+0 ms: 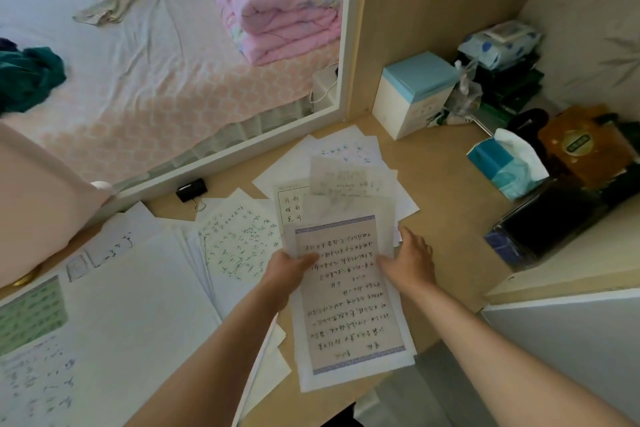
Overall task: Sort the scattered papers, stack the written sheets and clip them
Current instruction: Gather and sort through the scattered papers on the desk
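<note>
Gripping the bordered sheet [346, 295] at its left edge, the left hand [289, 272] lays its thumb on top, and the right hand [410, 262] pinches the right edge the same way. This sheet hangs partly past the tabletop's [446, 191] front edge. More written sheets [346, 177] fan out just behind it. A loose pile of papers [138, 288] covers the left side. A black binder clip [191, 189] lies beside the mirror frame [242, 149]. A tissue box [498, 163] stands well to the right.
</note>
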The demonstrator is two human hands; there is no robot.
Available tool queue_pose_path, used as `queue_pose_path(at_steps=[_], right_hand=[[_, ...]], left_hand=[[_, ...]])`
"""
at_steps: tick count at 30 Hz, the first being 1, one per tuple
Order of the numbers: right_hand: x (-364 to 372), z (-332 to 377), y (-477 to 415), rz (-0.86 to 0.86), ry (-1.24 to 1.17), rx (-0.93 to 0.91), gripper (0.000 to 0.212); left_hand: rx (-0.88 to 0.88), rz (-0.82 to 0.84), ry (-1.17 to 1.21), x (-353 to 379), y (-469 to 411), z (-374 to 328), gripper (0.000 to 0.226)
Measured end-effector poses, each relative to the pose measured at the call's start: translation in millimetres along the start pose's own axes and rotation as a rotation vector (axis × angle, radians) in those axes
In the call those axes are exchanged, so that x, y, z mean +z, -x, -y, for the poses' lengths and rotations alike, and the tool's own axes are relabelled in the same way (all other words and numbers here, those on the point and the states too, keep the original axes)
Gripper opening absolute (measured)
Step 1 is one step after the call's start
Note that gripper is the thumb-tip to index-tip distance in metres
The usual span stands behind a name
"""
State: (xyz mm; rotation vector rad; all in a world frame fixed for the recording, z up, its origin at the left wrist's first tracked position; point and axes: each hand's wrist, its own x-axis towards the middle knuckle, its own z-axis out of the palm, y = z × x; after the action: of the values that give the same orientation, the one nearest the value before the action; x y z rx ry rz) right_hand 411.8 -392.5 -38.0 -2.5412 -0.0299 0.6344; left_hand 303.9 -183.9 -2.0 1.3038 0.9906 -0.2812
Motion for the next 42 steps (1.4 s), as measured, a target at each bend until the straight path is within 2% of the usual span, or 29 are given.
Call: queue_pose_path(at_steps=[2,4,7,10,14,18,19,21,23,25,27,32,35,37,40,42], right_hand=[[0,12,-3,0.048,-0.176,-0.011,0.093],[2,28,-4,0.133,-0.424,-0.004,0.09],[12,51,-6,0.258,-0.569,-0.007,0.056],[26,73,-1,0.353,-0.452,-0.082,0.039],[44,100,9,0.438,-0.29,-0.194,0.031],[63,128,13,0.532,-0.027,-0.334,0.031],[68,134,13,0.499,0.051,-0.367,0.033],[71,141,10,0.358,0.228,-0.396,0.039],[67,140,4,0.237,0.34,-0.375,0.049],[56,133,-4,0.198,0.397,-0.312,0.055],[44,126,-13,0.22,0.471,-0.248,0.061],[28,102,-16,0.354,0.554,-0.185,0.067],[24,89,-9,0.275,0.561,-0.256,0.053],[18,80,-15,0.207,0.5,-0.248,0.052],[3,67,-40,0.027,0.337,-0.11,0.048],[-5,63,-56,-0.005,0.206,0.034,0.058]], left_hand=[[0.021,0.03,0.017,-18,4,2,0.026],[0.031,0.043,0.065,-35,8,4,0.026],[0.022,0.058,0.111,-55,13,7,0.026],[0.084,0.012,0.094,-69,17,9,0.029],[0.065,-0.268,0.063,-92,19,14,0.023],[0.009,-0.468,-0.236,-129,14,22,0.024],[-0.012,-0.515,-0.327,-137,13,23,0.031],[-0.066,-0.63,-0.48,-150,9,23,0.062],[-0.034,-0.665,-0.588,-156,8,17,0.091],[0.098,-0.633,-0.655,-152,4,9,0.092],[0.266,-0.548,-0.696,-142,-4,1,0.077],[0.556,-0.177,-0.941,-96,-28,-17,0.053],[0.549,-0.091,-1.14,-64,-41,-20,0.054],[0.509,-0.07,-1.27,-47,-52,-19,0.062],[0.437,-0.003,-1.37,-26,-69,-17,0.081],[0.435,0.047,-1.386,-16,-75,-16,0.084]])
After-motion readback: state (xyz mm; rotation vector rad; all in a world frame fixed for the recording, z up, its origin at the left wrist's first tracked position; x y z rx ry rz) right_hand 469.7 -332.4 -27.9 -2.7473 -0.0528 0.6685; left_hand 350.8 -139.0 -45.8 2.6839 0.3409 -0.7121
